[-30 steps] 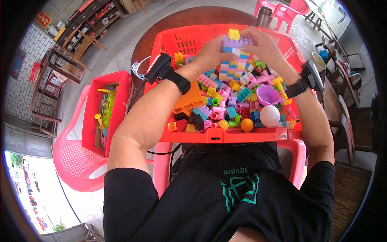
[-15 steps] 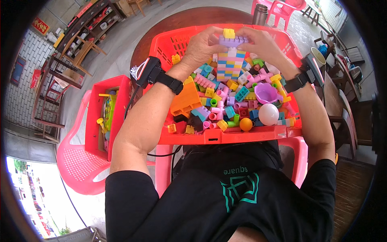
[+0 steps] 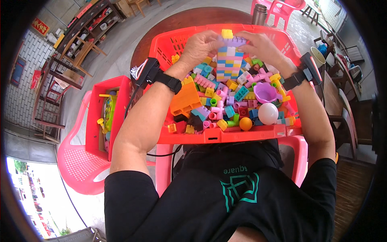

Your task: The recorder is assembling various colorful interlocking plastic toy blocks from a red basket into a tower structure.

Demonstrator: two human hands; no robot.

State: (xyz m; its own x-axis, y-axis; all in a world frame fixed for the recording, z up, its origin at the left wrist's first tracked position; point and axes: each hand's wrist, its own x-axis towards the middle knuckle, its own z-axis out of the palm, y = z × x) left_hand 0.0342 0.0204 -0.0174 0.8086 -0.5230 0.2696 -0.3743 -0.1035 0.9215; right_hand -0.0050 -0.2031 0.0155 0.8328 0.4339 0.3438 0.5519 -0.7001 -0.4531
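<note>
A tall tower of toy building bricks (image 3: 229, 63), in layers of blue, yellow, pink and white, stands upright in the red basket. Across its top lies a long purple building brick (image 3: 232, 42), capped by a small yellow brick (image 3: 227, 34). My left hand (image 3: 200, 48) has its thumb and fingers closed at the purple brick's left end. At the opposite end, my right hand (image 3: 261, 46) grips the same brick, fingers behind and thumb in front. Loose bricks lie heaped around the tower's foot.
The red basket (image 3: 209, 138) also holds an orange block (image 3: 186, 99), a purple cup (image 3: 265, 93), a white ball (image 3: 268, 113) and an orange ball (image 3: 246, 124). A red box (image 3: 93, 133) of toys sits on a pink chair (image 3: 76, 167) at left. Behind stands a metal flask (image 3: 259, 15).
My left hand has shifted slightly down and left, its fingers drawn closer together. The purple brick and its yellow cap have moved a touch left. My right hand stays at the brick's right end.
</note>
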